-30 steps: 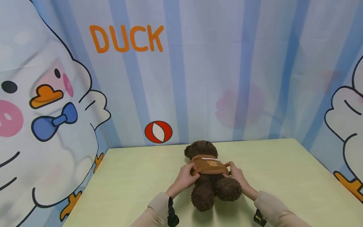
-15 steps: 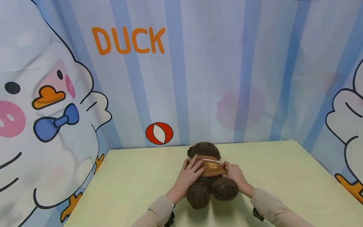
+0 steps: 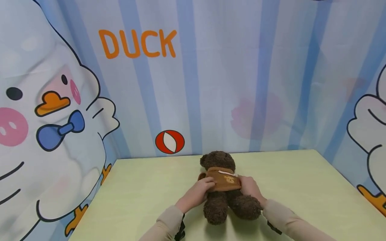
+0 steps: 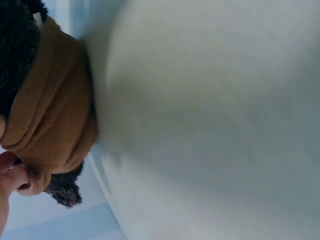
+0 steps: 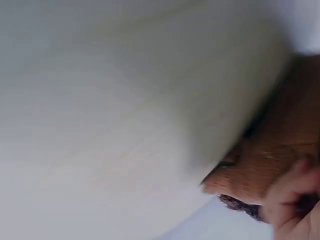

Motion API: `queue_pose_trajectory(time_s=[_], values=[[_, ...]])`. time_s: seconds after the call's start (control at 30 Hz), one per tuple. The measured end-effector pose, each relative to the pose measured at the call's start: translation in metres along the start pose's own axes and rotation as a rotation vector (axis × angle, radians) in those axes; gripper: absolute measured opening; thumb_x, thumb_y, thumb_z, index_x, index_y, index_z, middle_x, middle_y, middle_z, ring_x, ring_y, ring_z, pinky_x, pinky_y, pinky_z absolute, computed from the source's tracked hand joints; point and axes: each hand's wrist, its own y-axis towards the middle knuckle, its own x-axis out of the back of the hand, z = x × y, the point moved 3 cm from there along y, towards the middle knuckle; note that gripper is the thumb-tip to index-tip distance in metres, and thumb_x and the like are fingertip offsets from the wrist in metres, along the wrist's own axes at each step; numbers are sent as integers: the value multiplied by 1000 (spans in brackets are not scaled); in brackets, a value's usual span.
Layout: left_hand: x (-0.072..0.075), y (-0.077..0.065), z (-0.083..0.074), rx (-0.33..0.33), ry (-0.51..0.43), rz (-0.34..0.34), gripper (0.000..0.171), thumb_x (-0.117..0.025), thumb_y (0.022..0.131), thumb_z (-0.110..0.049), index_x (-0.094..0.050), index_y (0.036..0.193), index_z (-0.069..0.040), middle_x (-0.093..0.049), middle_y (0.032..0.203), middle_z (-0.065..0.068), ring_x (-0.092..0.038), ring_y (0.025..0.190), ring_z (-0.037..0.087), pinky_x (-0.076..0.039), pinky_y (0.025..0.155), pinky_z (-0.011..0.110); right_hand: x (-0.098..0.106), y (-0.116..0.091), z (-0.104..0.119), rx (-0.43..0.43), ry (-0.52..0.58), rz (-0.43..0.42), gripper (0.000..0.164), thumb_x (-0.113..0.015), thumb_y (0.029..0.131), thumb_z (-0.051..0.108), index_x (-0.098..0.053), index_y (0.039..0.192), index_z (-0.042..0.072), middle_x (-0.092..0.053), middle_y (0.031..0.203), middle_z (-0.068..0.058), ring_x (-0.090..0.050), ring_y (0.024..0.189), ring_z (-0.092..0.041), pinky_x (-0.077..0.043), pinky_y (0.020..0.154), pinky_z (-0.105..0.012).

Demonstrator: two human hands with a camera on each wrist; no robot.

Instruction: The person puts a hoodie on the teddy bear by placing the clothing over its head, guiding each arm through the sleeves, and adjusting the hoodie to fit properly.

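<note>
A dark brown teddy bear (image 3: 215, 209) lies on the table, head towards the back wall and legs towards me. It wears a brown sweater (image 3: 221, 182) with a white cord at the neck and a small bear-face emblem. My left hand (image 3: 197, 192) holds the sweater's lower left side; in the left wrist view its fingers (image 4: 16, 177) pinch the cloth (image 4: 60, 110). On the other side, my right hand (image 3: 251, 187) grips the sweater's right edge. The right wrist view shows its curled fingers (image 5: 287, 197) against the brown cloth (image 5: 275, 155).
A pale yellow-green table (image 3: 144, 187) spreads around the bear. Behind it hangs a blue-striped cloth backdrop (image 3: 211, 83) with printed ducks and a red-and-white ball (image 3: 170, 142). Black straps (image 3: 181, 229) circle the wrists.
Half a second ago my left hand lay spread over the bear's chest; now it has drawn down to the sweater's left hem. The bear's legs have swung slightly right.
</note>
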Motion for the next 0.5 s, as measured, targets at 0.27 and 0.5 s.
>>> queue_pose_trajectory(time_s=[0.27, 0.5], values=[[0, -19, -2, -35, 108, -48, 41, -68, 76, -10, -54, 114, -18, -51, 105, 2, -54, 87, 14, -46, 60, 23, 5, -10, 15, 534, -382, -233, 21, -69, 73, 11, -48, 77, 11, -52, 66, -1, -43, 48, -12, -33, 41, -26], [2, -15, -7, -8, 196, 6, 76, -75, 70, -15, -39, 134, -32, -44, 122, 8, -48, 103, 23, -43, 57, 25, 30, 2, -19, 149, 647, 340, 33, -49, 89, 14, -47, 119, 0, -42, 118, -29, -48, 101, -36, -46, 75, -36]])
